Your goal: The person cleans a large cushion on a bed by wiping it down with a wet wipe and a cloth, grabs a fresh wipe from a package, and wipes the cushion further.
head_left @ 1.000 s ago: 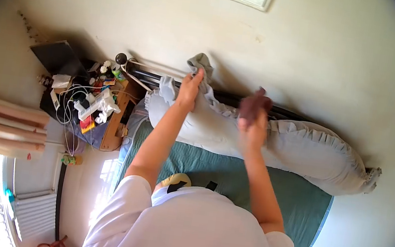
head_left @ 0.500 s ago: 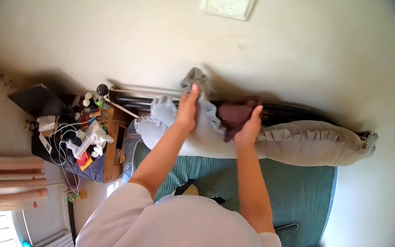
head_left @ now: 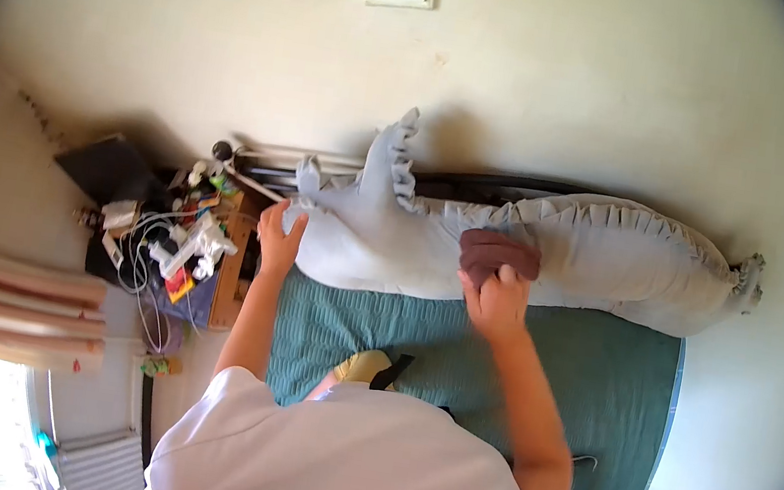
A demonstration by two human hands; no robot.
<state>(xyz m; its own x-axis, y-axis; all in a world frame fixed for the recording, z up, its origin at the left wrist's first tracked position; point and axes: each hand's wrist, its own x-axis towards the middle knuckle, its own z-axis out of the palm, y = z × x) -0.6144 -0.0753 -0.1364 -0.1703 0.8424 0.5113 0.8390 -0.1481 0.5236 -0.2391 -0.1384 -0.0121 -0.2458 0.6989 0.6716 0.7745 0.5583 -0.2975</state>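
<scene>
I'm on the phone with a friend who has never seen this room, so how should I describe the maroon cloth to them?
Start at the green bed cover, then go to the long, pale grey ruffled cushion beside the wall. Near its middle, the right hand grips a small bunched cloth. Its dark brownish-red colour sets it apart from the grey behind it.

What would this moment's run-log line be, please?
left hand: open, by cushion | right hand: holding brown cloth over cushion | cushion: beside green sheet
</scene>
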